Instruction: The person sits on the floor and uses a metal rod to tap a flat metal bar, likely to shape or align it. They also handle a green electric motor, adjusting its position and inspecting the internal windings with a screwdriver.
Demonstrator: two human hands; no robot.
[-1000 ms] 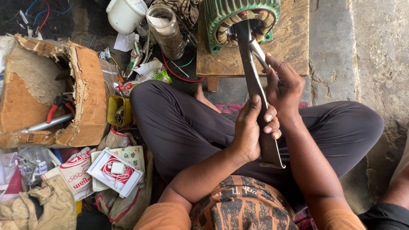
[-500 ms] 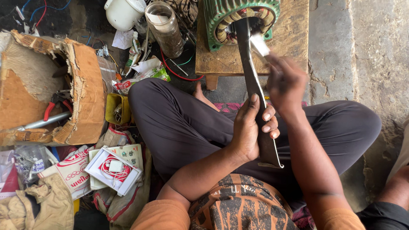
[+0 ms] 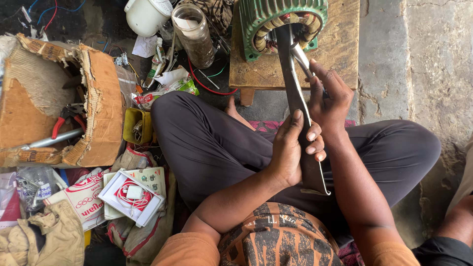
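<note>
— What does the head camera show, looking down?

— A person sits cross-legged on the floor, both hands at a long dark metal bar point(image 3: 298, 106). The bar runs from the lap up into the open end of a green motor housing point(image 3: 283, 22), where copper windings point(image 3: 268, 34) ring the bore.

— How do the hands sit?

— The left hand point(image 3: 290, 150) is clenched around the bar's lower half, fingers wrapped over its edge. The right hand point(image 3: 330, 101) is closed on a slim silver tool point(image 3: 300, 56), whose tip lies against the bar just below the housing mouth.

— And the housing?

— It stands on a low wooden surface point(image 3: 340, 54) in front of the knees.

— What lies about?

— To the person's left, a torn cardboard box point(image 3: 93, 108) holds red-handled pliers point(image 3: 64, 120). A small yellow tin point(image 3: 135, 125) sits just beside it. Further up stand a clear jar point(image 3: 197, 37) and a white plastic container point(image 3: 145, 15), with a red wire point(image 3: 212, 88) trailing under the surface edge. Another person's arm point(image 3: 456, 221) shows at the far right.
</note>
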